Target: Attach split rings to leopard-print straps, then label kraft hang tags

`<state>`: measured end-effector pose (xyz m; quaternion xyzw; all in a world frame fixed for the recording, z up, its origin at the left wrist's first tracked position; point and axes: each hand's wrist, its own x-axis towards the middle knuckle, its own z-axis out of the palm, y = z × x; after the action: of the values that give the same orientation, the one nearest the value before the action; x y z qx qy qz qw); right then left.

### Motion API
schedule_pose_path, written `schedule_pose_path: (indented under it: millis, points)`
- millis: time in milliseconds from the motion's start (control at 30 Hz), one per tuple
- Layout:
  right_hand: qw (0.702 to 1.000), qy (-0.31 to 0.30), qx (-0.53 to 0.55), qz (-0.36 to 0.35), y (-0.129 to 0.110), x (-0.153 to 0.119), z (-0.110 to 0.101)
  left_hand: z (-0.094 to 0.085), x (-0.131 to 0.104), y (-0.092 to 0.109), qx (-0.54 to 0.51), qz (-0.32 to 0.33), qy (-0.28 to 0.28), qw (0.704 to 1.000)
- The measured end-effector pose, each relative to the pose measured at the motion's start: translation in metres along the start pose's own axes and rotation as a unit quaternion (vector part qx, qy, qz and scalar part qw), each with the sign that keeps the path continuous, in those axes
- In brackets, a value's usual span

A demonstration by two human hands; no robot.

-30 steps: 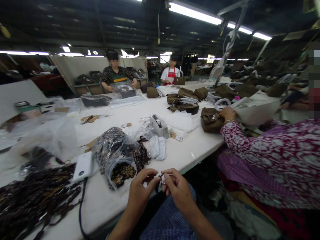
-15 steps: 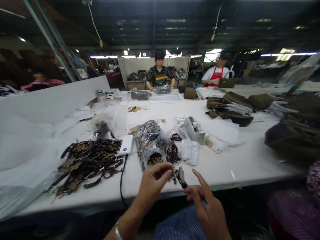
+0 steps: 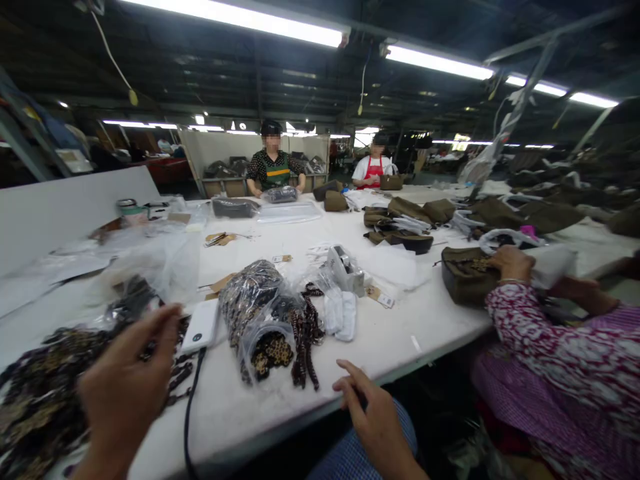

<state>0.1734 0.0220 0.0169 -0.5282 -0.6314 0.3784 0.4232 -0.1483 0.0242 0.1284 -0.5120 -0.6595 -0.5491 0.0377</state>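
My left hand [image 3: 127, 383] is over the pile of dark braided straps with gold-brown beadwork [image 3: 45, 393] at the left. Its fingers are bent toward the thumb and somewhat blurred. Whether a strap is between them does not show. At the table's front edge my right hand [image 3: 367, 407] is open, index finger out, with nothing in it. Between the hands lies a clear plastic bag of beaded straps [image 3: 257, 313], its mouth facing me. Several loose braided straps [image 3: 304, 340] spill beside it.
A white power bank [image 3: 201, 325] with a black cable stands left of the bag. Behind it are a tape dispenser [image 3: 345, 270] and a paper tag [image 3: 380, 296]. At right a co-worker's hand [image 3: 513, 263] touches an olive pouch [image 3: 463, 277]. Other workers sit across the table.
My left hand has moved left to the pile, away from my right hand. The strap with the metal clasp no longer shows between them. The view has swung right, bringing in the co-worker.
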Motion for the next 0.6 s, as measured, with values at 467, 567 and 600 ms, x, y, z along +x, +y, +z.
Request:
schedule_pose_path:
  millis: [467,567,600]
  points:
    - [0.979,-0.014,-0.173,-0.102,0.023,0.044,0.01,0.129,-0.066,-0.016,0.215,0.161,-0.486,0.831]
    - [0.953,-0.031,-0.287,-0.09,0.03,0.07,0.028,0.127,-0.067,-0.022,0.201,0.153,-0.472,0.845]
    - [0.95,-0.032,-0.299,-0.087,0.032,0.076,0.033,0.127,-0.069,-0.025,0.196,0.15,-0.462,0.852]
